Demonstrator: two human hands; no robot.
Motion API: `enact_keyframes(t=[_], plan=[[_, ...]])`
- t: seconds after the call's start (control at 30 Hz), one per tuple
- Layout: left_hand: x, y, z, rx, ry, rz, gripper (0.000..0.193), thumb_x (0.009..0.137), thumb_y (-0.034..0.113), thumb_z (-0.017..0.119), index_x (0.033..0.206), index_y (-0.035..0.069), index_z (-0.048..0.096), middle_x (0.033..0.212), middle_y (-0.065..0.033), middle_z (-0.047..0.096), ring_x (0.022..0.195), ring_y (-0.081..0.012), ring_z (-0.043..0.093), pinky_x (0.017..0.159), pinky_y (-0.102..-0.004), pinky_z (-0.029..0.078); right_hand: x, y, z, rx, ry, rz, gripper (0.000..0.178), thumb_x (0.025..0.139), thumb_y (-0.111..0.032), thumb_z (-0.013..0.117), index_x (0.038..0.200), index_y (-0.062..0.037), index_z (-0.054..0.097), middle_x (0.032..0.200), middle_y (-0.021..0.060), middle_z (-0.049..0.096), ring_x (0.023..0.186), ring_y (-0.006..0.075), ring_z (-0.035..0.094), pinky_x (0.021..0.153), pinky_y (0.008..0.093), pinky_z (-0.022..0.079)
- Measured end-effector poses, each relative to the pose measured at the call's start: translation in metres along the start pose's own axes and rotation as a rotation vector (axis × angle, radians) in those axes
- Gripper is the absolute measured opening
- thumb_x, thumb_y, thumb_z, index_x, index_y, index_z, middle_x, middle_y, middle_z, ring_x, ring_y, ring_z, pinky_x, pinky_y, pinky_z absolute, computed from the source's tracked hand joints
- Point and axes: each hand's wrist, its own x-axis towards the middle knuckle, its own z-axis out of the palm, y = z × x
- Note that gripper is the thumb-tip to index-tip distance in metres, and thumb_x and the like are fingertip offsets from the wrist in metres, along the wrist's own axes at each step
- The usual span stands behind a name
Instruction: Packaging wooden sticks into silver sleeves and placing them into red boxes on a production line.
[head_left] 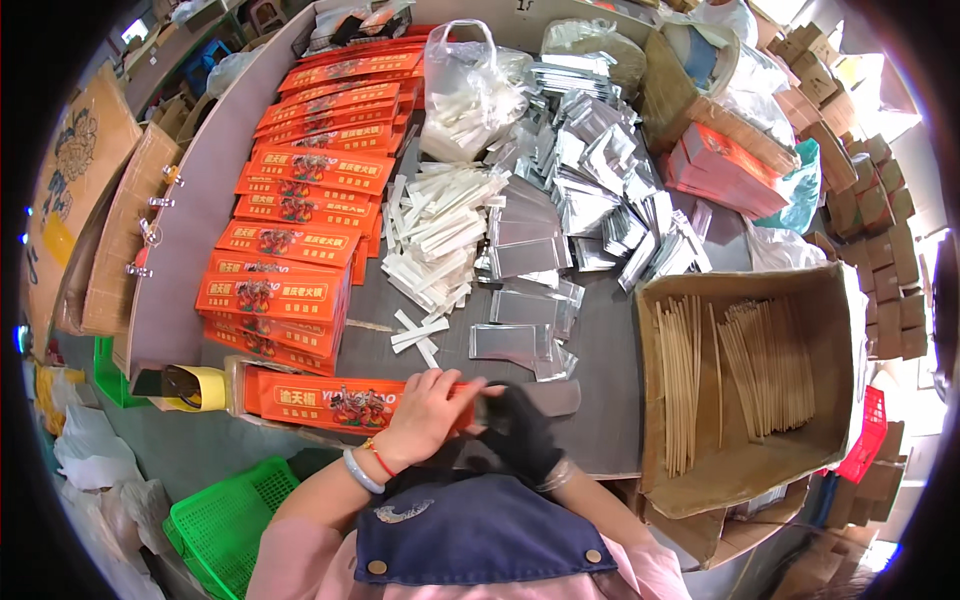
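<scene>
A long red printed paper sleeve (300, 398) lies crosswise at the table's near edge, on top of other red ones. Bare, with a bracelet and a red string at the wrist, my left hand (425, 410) closes over its right end. In a black glove, my right hand (518, 430) is curled against that same end, touching my left fingertips; whatever its fingers hold is hidden. Just beyond the hands lie flat clear-and-silver sachets (510, 342) and thin white paper strips (420, 335). A dark grey flat piece (553, 397) sits beside the gloved hand.
Fanned stacks of red sleeves (300, 200) fill the table's left side. A clear bag (460, 110) and a heap of silver sachets (610, 160) lie at the back. To the right stands a cardboard box (740, 480) of wooden chopsticks (765, 370). Green crates (230, 520) are below left.
</scene>
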Motion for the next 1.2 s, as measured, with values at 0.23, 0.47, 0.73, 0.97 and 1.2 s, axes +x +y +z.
enact_keyframes(t=[0.23,0.47,0.73,0.97,1.2], plan=[[0.028,-0.014,-0.064,0.024,-0.307,0.21,0.023,0.063,0.014,0.07,0.085,0.014,0.064,0.098,-0.0111,0.057,0.091,-0.0318,0.057,0.074,-0.0444,0.046,0.001,-0.008,-0.062,-0.851,-0.119,-0.153,0.064,0.061,-0.04,0.084,0.11,-0.009,0.059,0.091,0.0075,0.063,0.087,0.0304,0.061,0.078,0.0426,0.045],[-0.024,-0.037,-0.038,0.121,0.168,-0.335,0.067,0.069,0.039,0.082,0.123,0.006,0.059,0.134,-0.0193,0.045,0.129,-0.0411,0.037,0.11,-0.0589,0.025,-0.016,-0.024,-0.081,-0.854,0.115,-0.14,0.061,0.061,-0.039,0.083,0.108,-0.0092,0.06,0.098,0.0065,0.061,0.094,0.0276,0.058,0.087,0.0426,0.039],[-0.044,-0.019,0.004,-0.091,0.125,-0.53,0.096,0.062,0.048,0.086,0.134,-0.002,0.049,0.141,-0.0185,0.044,0.137,-0.0413,0.029,0.114,-0.06,0.014,-0.014,-0.033,-0.069,-0.924,-0.117,-0.125,0.064,0.066,-0.046,0.08,0.113,-0.0088,0.059,0.102,0.009,0.061,0.098,0.0284,0.057,0.091,0.0474,0.035],[-0.036,-0.02,-0.011,-0.147,-0.016,-0.498,0.082,0.067,0.039,0.085,0.131,0.0,0.053,0.141,-0.0208,0.047,0.134,-0.0401,0.038,0.114,-0.056,0.02,0.009,-0.011,0.013,-0.708,-0.155,-0.348,0.071,0.066,-0.046,0.08,0.123,-0.0094,0.056,0.113,0.0133,0.059,0.104,0.0315,0.055,0.093,0.0456,0.039],[0.026,-0.084,-0.009,0.031,0.161,-0.309,0.016,0.078,0.014,0.073,0.091,0.006,0.069,0.098,-0.0114,0.064,0.096,-0.0346,0.06,0.082,-0.043,0.049,-0.041,0.037,-0.127,-0.788,0.507,0.162,0.039,0.076,-0.022,0.078,0.107,-0.0036,0.062,0.107,0.0156,0.062,0.104,0.0351,0.058,0.09,0.0446,0.045]])
